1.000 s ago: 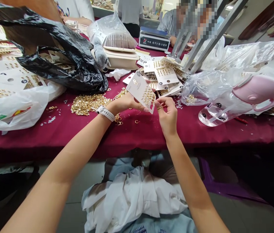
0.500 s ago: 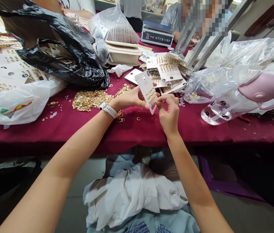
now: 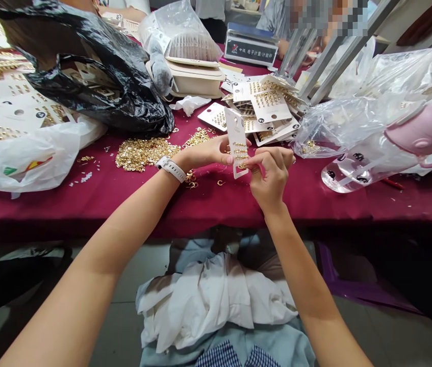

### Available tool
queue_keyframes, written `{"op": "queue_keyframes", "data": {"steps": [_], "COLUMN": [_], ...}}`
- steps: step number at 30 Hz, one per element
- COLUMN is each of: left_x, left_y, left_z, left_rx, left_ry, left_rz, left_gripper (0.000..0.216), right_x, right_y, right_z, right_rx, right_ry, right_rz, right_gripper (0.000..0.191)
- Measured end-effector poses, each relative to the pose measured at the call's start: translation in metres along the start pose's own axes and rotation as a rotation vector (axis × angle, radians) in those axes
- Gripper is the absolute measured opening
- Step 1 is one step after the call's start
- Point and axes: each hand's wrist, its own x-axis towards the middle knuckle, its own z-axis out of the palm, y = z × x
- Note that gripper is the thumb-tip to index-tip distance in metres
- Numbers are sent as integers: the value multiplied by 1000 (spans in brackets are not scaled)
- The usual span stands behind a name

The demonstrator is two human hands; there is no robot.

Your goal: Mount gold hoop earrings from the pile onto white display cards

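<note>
White earring card (image 3: pixel 235 126) had turned more side-on, just above middle of frame. Left hand (image 3: pixel 214 152) held it, thumb and fingers tight. Right hand (image 3: pixel 271 174) met low right edge, seemingly busy with lowest gold earrings (image 3: pixel 240 150); couldn't tell whether fingertips gripped any.

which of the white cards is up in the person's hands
The card held nearly upright by the left hand, right hand at its lower part; the heaped cards behind it lie on the table.
</note>
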Motion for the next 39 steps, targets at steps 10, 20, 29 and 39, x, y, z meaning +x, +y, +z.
{"op": "queue_keyframes", "data": {"steps": [10,20,29,39], "left_x": [2,2,3,4], "left_y": [2,8,13,4], "left_z": [-1,3,8,-8], "left_rx": [-41,-55,-62,-59], "left_ry": [24,69,111,251], "left_rz": [94,127,112,138], "left_gripper": [97,113,120,118], "right_x": [-1,2,2,0], "right_y": [4,5,5,-3], "right_z": [5,3,3,3], "right_rx": [45,89,91,280], "right_ry": [155,49,40,148], "right_rz": [-158,65,100,128], "right_gripper": [17,28,25,25]}}
